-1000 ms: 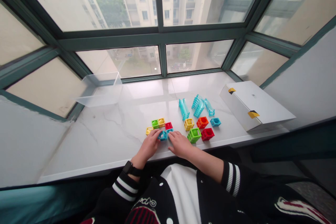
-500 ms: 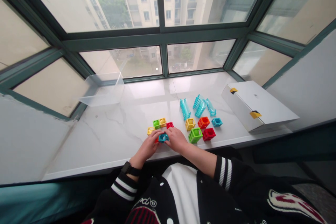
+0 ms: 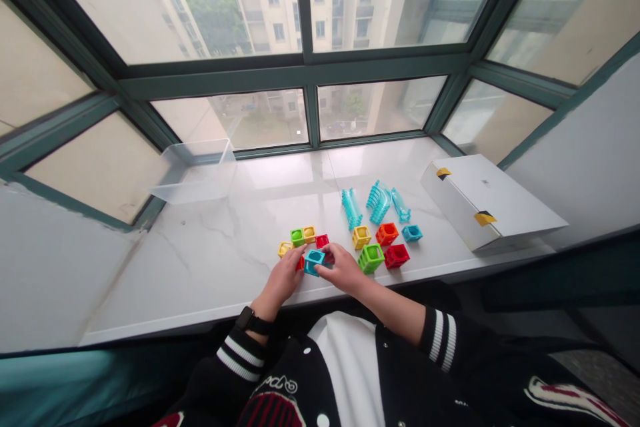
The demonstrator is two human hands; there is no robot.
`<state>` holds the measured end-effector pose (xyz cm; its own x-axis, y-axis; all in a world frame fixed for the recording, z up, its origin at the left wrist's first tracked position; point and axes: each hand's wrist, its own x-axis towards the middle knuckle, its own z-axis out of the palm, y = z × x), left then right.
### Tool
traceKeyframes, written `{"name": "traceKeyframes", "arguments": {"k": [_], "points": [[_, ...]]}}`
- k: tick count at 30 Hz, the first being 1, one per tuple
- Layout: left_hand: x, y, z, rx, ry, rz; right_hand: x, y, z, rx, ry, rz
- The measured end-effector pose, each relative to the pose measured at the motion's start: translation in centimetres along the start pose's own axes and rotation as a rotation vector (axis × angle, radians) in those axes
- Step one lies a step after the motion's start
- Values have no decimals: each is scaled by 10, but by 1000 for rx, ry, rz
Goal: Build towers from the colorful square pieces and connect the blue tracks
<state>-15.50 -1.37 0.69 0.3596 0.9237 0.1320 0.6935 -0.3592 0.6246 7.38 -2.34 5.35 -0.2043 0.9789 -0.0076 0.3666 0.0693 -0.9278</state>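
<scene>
A blue hollow cube block [image 3: 314, 263] is gripped at its right side by the thumb and fingers of my right hand [image 3: 344, 269]. My left hand [image 3: 284, 275] curls around an orange-red block [image 3: 300, 264], which its fingers mostly cover. The blue block sits right against that one; whether they are joined I cannot tell. Just beyond my hands, a yellow block [image 3: 285, 249], a green block [image 3: 297, 237], another yellow block [image 3: 309, 234] and a red block [image 3: 322, 241] form a curved row.
Right of my hands stand yellow [image 3: 361, 237], orange [image 3: 387, 234], blue [image 3: 412, 233], green [image 3: 371, 258] and red [image 3: 397, 256] blocks. Behind them lie clear-blue track pieces [image 3: 380, 201]. A clear plastic bin [image 3: 200, 190] is far left; a white box [image 3: 493, 200] is right.
The blue block has turned and shows more of its top and front. My right hand has shifted slightly right, and the fingers of both hands have moved farther apart.
</scene>
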Motion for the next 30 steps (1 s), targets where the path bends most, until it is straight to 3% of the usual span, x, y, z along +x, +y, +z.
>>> {"name": "traceKeyframes", "arguments": {"k": [7,13,20,26,30], "points": [[4,11,-2,55,-6,33,-9,-29,-14,823,-106,187],[12,18,3,153,4,122,-17,-62,-38,1039,-116,169],[13,39,-8,82,36,91,-20,-60,-65,815,-58,24],[12,92,-39,-500,48,118,-26,-70,-85,350,4,-237],[12,114,-46,-664,76,131,-29,-72,-87,153,9,-378]]}}
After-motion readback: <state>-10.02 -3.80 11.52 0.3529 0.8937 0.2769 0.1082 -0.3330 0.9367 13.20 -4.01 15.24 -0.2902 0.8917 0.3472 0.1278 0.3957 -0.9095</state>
